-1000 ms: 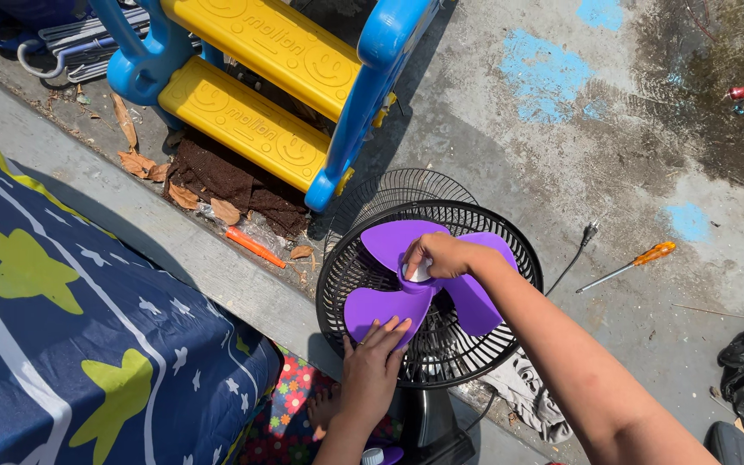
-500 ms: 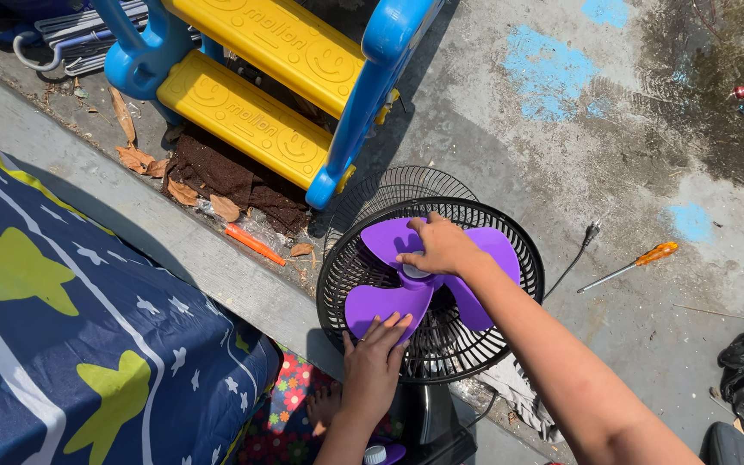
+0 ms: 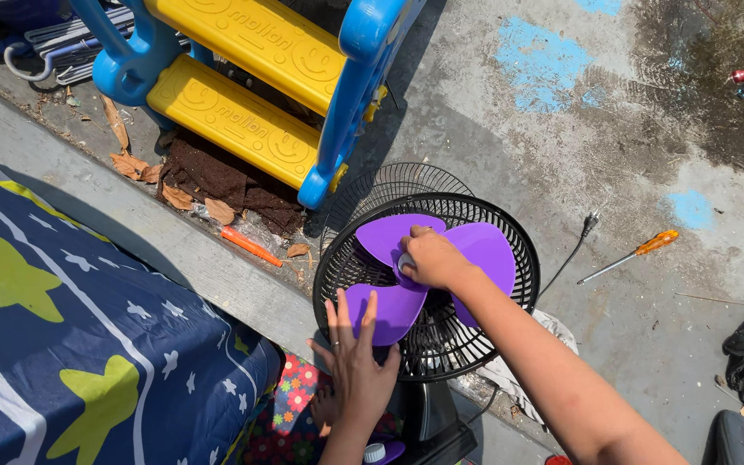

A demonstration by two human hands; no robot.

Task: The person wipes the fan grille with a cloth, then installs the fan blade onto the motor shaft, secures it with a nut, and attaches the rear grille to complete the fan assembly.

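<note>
Head view: my right hand is closed over the hub of the purple fan blade; my left hand, fingers spread, presses the lower blade against the black grille.

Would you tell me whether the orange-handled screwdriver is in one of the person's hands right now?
No, the orange-handled screwdriver lies on the concrete ground to the right of the fan, while the right hand grips the purple blade's hub and the left hand rests on a blade.
</note>
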